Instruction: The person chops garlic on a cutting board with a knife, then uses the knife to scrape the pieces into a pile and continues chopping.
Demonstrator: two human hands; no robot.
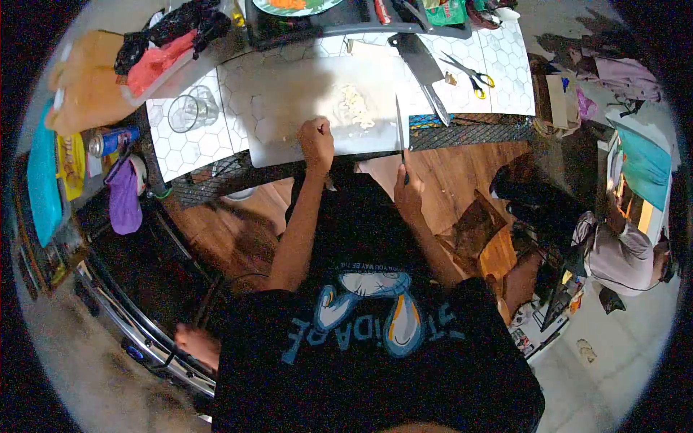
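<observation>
On the white cutting board point(278, 86) lies a loose heap of small pale chopped pieces point(354, 105). My left hand point(316, 141) is closed over the board's near edge, left of the heap; whether anything sits inside its fingers is hidden. My right hand point(409, 189) grips the handle of a kitchen knife point(400, 123). The knife's narrow blade points away from me, along the right side of the board, apart from the chopped pieces.
A cleaver point(420, 63), another knife point(436, 105) and yellow-handled scissors point(473, 76) lie to the right. Left of the board stands a drinking glass point(189, 112). Behind is a dark tray point(336, 35) bearing a plate. A person point(621, 252) is at far right.
</observation>
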